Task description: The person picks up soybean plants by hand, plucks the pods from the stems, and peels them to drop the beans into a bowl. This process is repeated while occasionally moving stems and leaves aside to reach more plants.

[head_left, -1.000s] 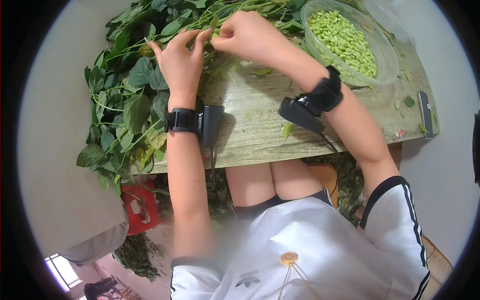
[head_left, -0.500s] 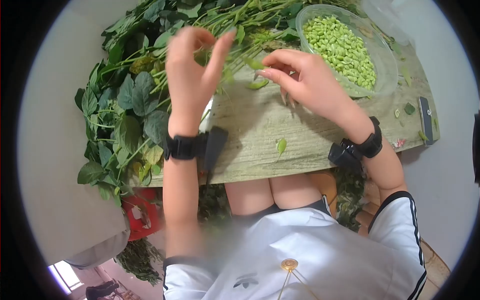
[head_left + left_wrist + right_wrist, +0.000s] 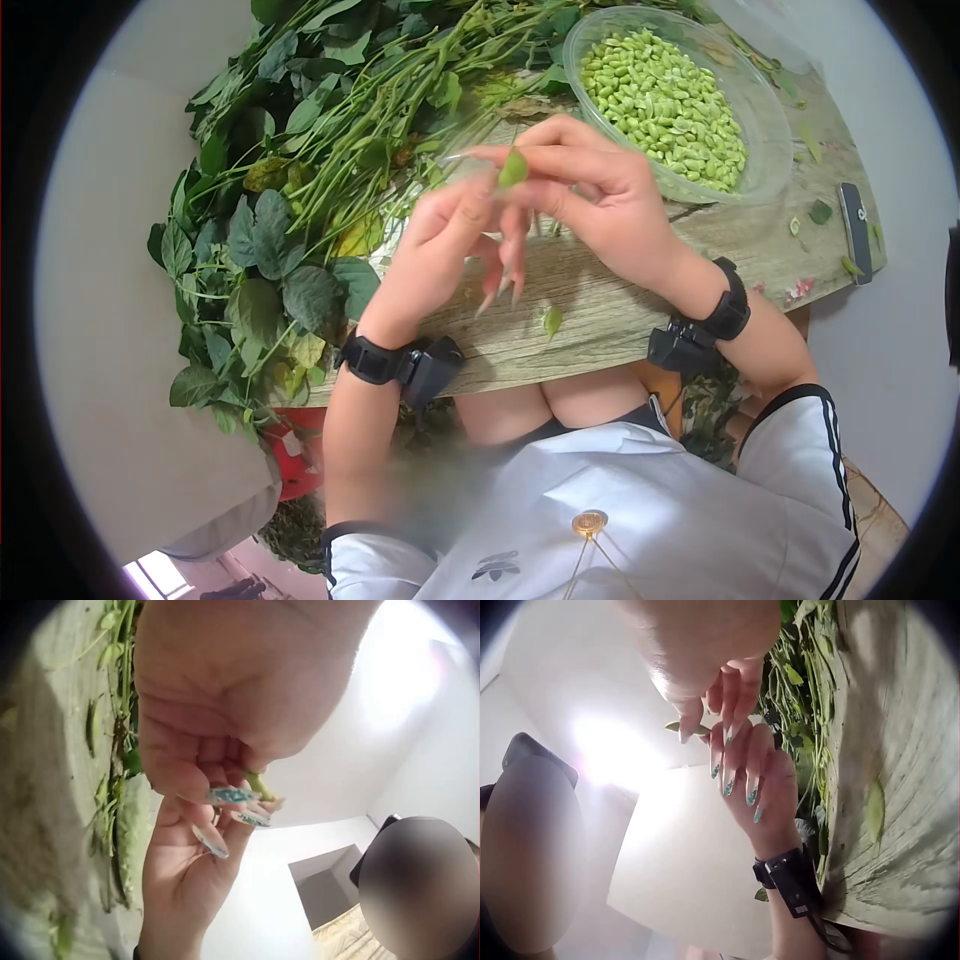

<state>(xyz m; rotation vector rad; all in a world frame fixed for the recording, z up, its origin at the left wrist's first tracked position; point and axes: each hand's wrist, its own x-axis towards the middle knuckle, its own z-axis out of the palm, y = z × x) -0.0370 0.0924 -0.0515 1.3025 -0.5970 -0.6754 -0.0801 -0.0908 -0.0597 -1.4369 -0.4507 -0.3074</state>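
Observation:
Both hands meet above the table's middle, around one green pod (image 3: 513, 168). My right hand (image 3: 610, 200) pinches the pod between thumb and fingers; in the right wrist view the pod (image 3: 676, 727) pokes out beside the thumb. Touching it from the other side is my left hand (image 3: 435, 235), its fingers curled at the pod's lower end. In the left wrist view a bit of the pod (image 3: 259, 786) shows between the fingertips, the rest hidden. Another pod (image 3: 552, 321) lies on the wood near the front edge. Shelled green beans (image 3: 665, 105) fill much of a clear bowl (image 3: 765, 180).
Leafy stalks (image 3: 370, 130) are heaped along the back and left of the wooden table (image 3: 600, 330). A dark phone-like object (image 3: 855, 232) lies at the right edge, with small scraps near it. A red object (image 3: 296, 465) stands below the table at the left.
The left hand has come down from the stalks to meet the right hand. The right hand, which drew back from the stalks with a pod, has shifted slightly left and holds it upright.

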